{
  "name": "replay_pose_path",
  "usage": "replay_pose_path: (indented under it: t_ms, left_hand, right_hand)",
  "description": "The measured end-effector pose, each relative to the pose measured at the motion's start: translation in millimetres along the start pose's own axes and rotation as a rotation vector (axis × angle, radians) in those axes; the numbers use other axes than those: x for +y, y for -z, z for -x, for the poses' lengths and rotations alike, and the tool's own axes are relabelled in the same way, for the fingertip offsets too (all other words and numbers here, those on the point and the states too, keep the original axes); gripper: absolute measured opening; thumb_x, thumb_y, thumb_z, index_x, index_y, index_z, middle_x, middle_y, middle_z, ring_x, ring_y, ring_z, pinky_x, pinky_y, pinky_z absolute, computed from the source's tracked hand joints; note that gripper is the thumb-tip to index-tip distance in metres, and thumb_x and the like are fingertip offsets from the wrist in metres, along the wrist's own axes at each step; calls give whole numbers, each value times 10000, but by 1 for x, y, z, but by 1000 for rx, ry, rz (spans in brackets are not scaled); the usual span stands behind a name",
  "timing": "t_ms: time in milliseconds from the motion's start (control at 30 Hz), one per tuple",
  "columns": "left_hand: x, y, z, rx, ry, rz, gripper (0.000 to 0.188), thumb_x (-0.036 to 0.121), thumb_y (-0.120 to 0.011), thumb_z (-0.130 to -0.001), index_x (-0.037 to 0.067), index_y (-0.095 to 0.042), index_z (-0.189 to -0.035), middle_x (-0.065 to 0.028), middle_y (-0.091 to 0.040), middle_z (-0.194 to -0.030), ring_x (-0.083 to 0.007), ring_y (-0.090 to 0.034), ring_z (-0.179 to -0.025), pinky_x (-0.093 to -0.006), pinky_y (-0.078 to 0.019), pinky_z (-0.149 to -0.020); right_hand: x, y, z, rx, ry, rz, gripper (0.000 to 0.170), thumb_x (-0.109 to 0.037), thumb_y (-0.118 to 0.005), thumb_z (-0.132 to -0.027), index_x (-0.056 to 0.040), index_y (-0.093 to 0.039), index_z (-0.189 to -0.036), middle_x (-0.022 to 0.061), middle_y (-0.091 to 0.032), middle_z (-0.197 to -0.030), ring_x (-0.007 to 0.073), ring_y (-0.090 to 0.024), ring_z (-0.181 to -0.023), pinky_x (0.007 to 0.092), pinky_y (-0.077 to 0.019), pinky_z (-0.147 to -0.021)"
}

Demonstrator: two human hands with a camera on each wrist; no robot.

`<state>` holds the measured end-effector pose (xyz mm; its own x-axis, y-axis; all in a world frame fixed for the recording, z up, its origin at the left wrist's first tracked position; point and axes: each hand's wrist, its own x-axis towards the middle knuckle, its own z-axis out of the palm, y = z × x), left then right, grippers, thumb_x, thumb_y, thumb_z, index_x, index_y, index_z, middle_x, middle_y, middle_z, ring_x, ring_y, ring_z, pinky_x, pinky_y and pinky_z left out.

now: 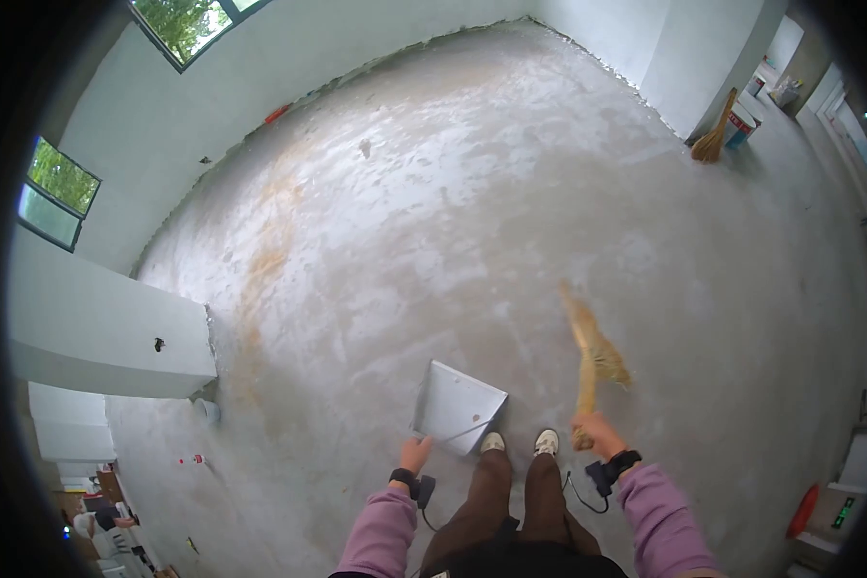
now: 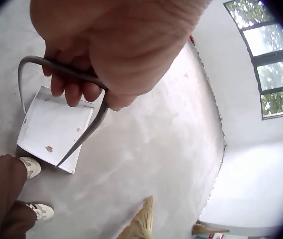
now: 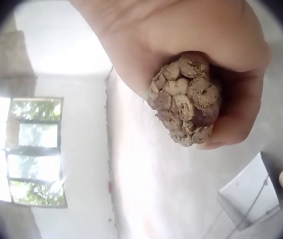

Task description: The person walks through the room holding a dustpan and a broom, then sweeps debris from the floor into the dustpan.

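My left hand (image 1: 415,454) grips the bent metal handle (image 2: 92,126) of a grey sheet-metal dustpan (image 1: 458,397). The pan hangs or lies just in front of my shoes, and a small brown bit (image 2: 49,149) shows inside it. In my right hand (image 1: 601,436) is a straw hand broom (image 1: 588,332), held by its bundled stalk handle. Its bristles fan out forward over the floor, right of the dustpan, slightly blurred. The cut stalk ends (image 3: 184,99) poke out of the fist in the right wrist view.
Bare, patchy concrete floor (image 1: 433,250) spreads ahead, bounded by white walls. A second broom (image 1: 713,138) leans by a bucket (image 1: 739,126) at the back right corner. To the left a low wall block (image 1: 106,332) juts out, with a red-and-white item (image 1: 198,459) on the floor near it.
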<state>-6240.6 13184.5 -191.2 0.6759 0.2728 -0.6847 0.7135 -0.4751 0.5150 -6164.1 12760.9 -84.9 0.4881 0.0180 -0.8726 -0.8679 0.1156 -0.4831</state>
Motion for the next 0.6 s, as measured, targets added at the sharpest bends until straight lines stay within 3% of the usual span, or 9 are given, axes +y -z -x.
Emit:
replay_pose_path:
  t_ms: [33,133,333,367,400,467,500,533,600]
  left_hand:
    - [3,2,0,-10,-2,19,501,417,-575,-766,-78,-628,-827,-227,-638,-766,-325,-632,-764,-397,-457,-676]
    - [-1,3,-4,-42,32,92,481,387,-583,-759,-84,-623,-845,-216,-643,-779,-309,-631,-752,-386,-458,-677]
    - [4,3,-16,-91,5,-43,445,396,-566,-766,-45,-631,-769,-132,-636,-696,-229,-610,-665,-343,-455,-612]
    - [-7,-3,-25,-103,4,-86,450,423,-558,-776,-18,-631,-729,-94,-627,-658,-189,-594,-626,-315,-445,-585]
    - [21,11,-6,-139,-10,-87,468,443,-547,-779,-13,-626,-704,-99,-621,-642,-195,-593,-623,-336,-441,-577]
    - [18,23,-15,-156,-26,-170,480,458,-542,-777,-10,-622,-709,-110,-617,-648,-203,-592,-619,-349,-444,-578]
    - [3,31,-22,-227,-397,-273,456,430,-551,-782,-20,-610,-743,-103,-604,-643,-207,-581,-603,-338,-449,-578]
    - [35,44,-3,-148,8,-17,453,420,-579,-776,-31,-613,-770,-95,-587,-625,-191,-553,-577,-333,-430,-557]
    - [32,57,-11,-134,30,63,411,393,-598,-780,-17,-612,-766,-60,-569,-616,-134,-520,-551,-288,-408,-507]
  right_hand:
    - [7,-13,8,-31,29,78,116,-103,-623,-731,-6,-561,-718,70,-539,-588,184,-559,-482,313,-457,-421]
    - [10,-36,43,-200,-134,150,130,-109,-634,-746,3,-567,-744,66,-561,-606,167,-572,-501,292,-465,-444]
    - [4,-19,96,-343,-254,85,158,-132,-625,-767,5,-563,-813,50,-577,-654,139,-571,-496,266,-457,-413]
    - [-2,-15,112,-331,-258,28,152,-142,-613,-776,0,-564,-799,46,-573,-652,129,-561,-490,255,-451,-405]
    - [-6,-11,126,-342,-241,-35,154,-142,-607,-777,1,-559,-807,50,-575,-660,124,-558,-492,252,-450,-403]
    - [-8,-2,143,-347,-165,-89,165,-139,-597,-777,2,-541,-842,59,-575,-676,122,-555,-498,251,-448,-397]
    - [-3,1,149,-341,-108,-81,179,-137,-592,-776,2,-527,-868,66,-574,-686,124,-555,-502,252,-446,-393]
    - [-7,-4,157,-301,-148,-110,184,-135,-592,-785,2,-518,-884,60,-565,-681,121,-549,-492,253,-447,-393]
    - [-7,-1,150,-217,-154,-156,190,-132,-589,-793,0,-501,-897,53,-551,-675,119,-539,-482,255,-449,-395]
